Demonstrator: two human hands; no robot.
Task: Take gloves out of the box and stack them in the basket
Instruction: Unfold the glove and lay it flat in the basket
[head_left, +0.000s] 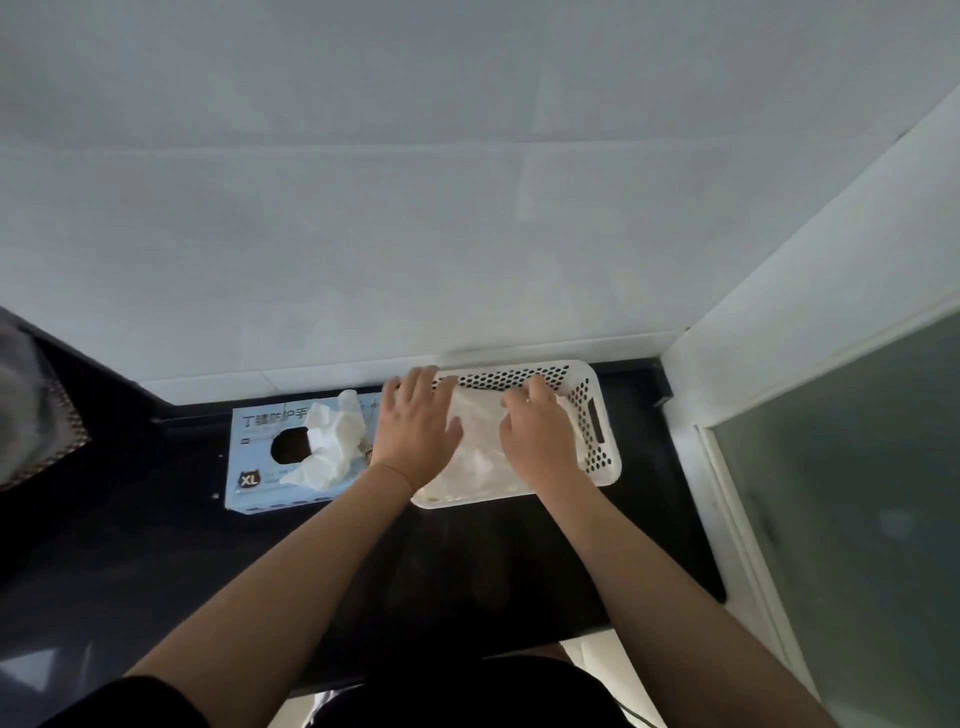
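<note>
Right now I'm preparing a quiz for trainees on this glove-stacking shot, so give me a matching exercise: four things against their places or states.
Things:
1. light blue cardboard glove box
2. white perforated plastic basket
3. left hand
4. crumpled white glove

Places or states:
A. sticking out of the box's oval opening
B. fingers spread flat over the gloves in the basket
C. lying on the dark counter, left of the basket
D. against the wall, holding white gloves

Pairs: 1-C, 2-D, 3-B, 4-A

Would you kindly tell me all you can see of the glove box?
The glove box is a flat pale blue carton with dark print and an XL mark, lying on the dark counter left of the basket. White gloves spill from its oval top opening. No hand grips it.
</note>
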